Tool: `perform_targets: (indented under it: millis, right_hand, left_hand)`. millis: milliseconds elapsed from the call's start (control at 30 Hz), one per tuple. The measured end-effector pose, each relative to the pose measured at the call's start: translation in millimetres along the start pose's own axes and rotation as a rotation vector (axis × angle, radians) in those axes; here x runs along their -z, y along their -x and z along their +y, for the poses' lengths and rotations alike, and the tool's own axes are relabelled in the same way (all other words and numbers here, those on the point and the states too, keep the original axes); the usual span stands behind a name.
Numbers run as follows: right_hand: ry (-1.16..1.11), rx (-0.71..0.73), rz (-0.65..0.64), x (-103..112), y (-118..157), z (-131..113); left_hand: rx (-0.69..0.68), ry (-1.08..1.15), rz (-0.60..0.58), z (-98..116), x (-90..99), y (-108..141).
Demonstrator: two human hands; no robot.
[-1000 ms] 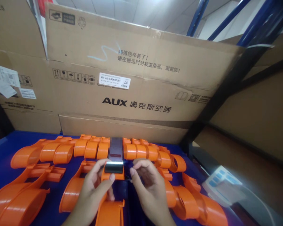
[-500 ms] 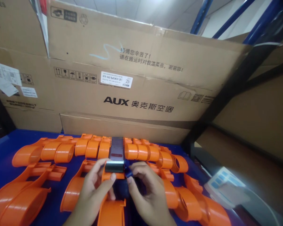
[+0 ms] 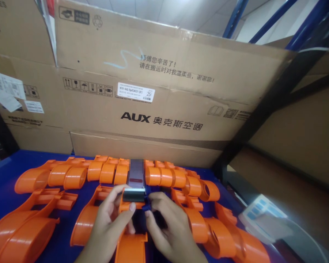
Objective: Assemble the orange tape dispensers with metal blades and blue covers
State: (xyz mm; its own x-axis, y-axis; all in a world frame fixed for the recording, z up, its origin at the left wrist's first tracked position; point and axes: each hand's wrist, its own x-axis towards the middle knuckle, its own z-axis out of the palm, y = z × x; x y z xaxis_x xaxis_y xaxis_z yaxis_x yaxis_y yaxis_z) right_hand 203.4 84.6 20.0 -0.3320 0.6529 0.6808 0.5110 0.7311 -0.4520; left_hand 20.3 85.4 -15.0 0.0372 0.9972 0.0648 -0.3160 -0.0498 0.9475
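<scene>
One ctn [image 3: 164,104] "AUX", lbl [image 3: 136,91] "25"; L hand [image 3: 112,219] grips dispenser [image 3: 133,196].

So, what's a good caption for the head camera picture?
Left hand holds an orange dispenser while right hand pinches a blue piece at its side.

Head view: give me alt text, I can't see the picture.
The left hand grips an orange dispenser while the right hand holds a blue piece at its side. Similar dispensers line a blue surface, a cardboard box behind.
</scene>
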Motion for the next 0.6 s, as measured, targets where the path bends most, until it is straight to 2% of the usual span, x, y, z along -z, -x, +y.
perform_targets:
  millis: [300, 600]
  right_hand:
    - [0.158, 0.044, -0.083, 2.8, 1.5, 2.4]
    - [0.203, 0.097, -0.085, 5.9, -0.9, 0.1]
  left_hand:
    - [-0.001, -0.005, -0.035, -0.1, -0.6, -1.2]
    - [0.013, 0.034, -0.018, 2.3, -5.3, 4.0]
